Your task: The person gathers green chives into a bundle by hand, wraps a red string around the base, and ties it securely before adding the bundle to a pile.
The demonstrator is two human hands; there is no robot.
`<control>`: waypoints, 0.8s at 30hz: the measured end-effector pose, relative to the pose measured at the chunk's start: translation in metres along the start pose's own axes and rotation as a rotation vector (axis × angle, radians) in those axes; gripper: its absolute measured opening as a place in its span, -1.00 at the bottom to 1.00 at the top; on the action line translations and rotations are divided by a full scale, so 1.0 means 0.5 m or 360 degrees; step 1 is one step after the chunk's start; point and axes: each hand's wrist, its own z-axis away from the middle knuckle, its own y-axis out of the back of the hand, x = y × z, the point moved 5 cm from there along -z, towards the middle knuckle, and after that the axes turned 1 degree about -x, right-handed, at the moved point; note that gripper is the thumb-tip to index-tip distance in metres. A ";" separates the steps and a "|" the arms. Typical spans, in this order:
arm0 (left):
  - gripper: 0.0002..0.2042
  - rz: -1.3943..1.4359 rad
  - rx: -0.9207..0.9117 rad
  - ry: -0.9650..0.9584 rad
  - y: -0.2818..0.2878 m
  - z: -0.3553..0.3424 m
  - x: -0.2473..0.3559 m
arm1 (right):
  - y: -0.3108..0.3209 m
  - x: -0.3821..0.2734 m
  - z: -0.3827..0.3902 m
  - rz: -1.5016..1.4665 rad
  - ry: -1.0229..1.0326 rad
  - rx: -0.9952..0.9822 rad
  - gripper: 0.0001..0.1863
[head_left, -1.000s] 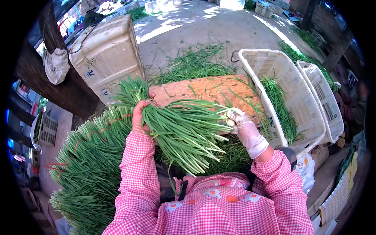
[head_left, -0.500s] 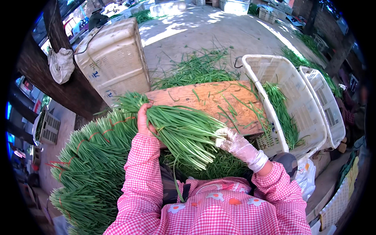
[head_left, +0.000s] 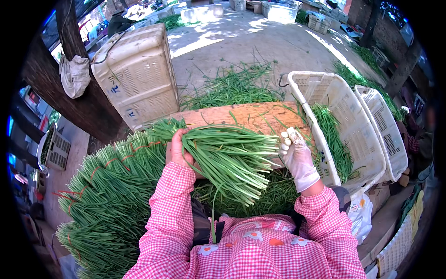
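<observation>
My bare left hand (head_left: 180, 149) is wrapped round a loose bunch of garlic chives (head_left: 227, 148) near its leafy end. The pale stem ends fan out to the right, above my lap. Just beyond those ends is my right hand (head_left: 297, 158), in a thin whitish glove. Its fingers are curled in and apart from the bunch; whatever they may hold is hidden. Beneath the bunch lies a wooden board (head_left: 260, 116) with stray leaves on it. Tied chive bundles (head_left: 116, 204), bound with red-orange bands, are stacked at my left.
A white plastic crate (head_left: 364, 139) at my right holds loose chives (head_left: 331, 139), with a second crate (head_left: 382, 121) beside it. A large upended crate (head_left: 137, 76) stands by a tree trunk (head_left: 74, 102) at the far left. Scattered chives (head_left: 232, 88) cover the ground behind the board.
My right hand has come away from the stem ends to the right, and its fingers have turned upward. The bunch has swung slightly so its stems point more to the right.
</observation>
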 end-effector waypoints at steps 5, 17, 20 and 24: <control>-0.73 -0.0001 0.0112 -0.0056 -0.005 0.021 0.009 | 0.002 -0.005 0.080 0.1297 -0.0113 -0.0362 -0.77; -0.78 -0.0166 0.0060 -0.0083 -0.042 0.045 -0.005 | -0.102 0.108 0.073 0.1215 -0.0052 -0.0352 -0.63; -0.79 -0.0128 0.0028 -0.0060 -0.037 0.045 0.003 | -0.080 0.101 0.076 0.0860 -0.0037 -0.0378 -0.71; -0.80 0.0045 0.0030 0.0044 -0.014 0.024 -0.001 | -0.044 0.075 0.090 0.0342 -0.0214 -0.0330 -0.81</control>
